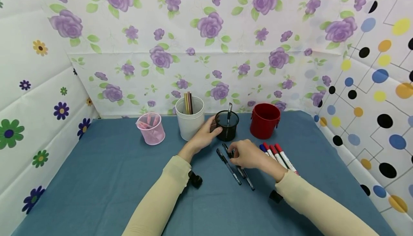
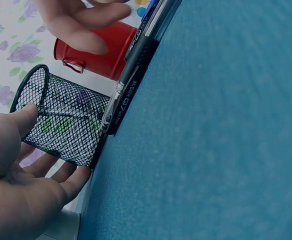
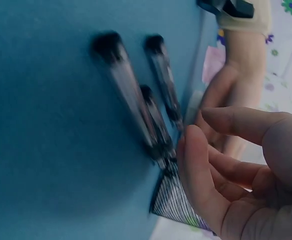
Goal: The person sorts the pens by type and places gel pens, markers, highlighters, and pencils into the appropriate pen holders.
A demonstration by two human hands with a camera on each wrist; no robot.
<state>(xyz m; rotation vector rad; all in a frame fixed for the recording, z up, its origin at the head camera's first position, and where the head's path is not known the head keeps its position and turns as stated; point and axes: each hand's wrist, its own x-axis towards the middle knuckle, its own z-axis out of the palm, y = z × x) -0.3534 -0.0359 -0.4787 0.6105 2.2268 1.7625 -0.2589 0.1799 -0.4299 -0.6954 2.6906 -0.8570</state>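
My left hand [image 1: 204,134] holds a black mesh pen cup [image 1: 227,132] upright on the table, with the thumb on its near side and the fingers along its left side. One black gel pen [image 1: 229,110] stands in that cup. In front of it lie 3 more gel pens [image 1: 229,168], black-capped with clear barrels, close together on the cloth. Over them hovers my right hand [image 1: 246,153], thumb and fingers loosely bent. In the right wrist view, a gap separates its fingertips [image 3: 196,137] from the thumb, and nothing shows between them.
Several red-capped and blue-capped markers [image 1: 280,155] lie right of the right hand. A red bucket [image 1: 265,125] stands at the back right. Left of the mesh cup are a white container [image 1: 190,124] holding pencils and a pink cup [image 1: 154,135] with pink items.
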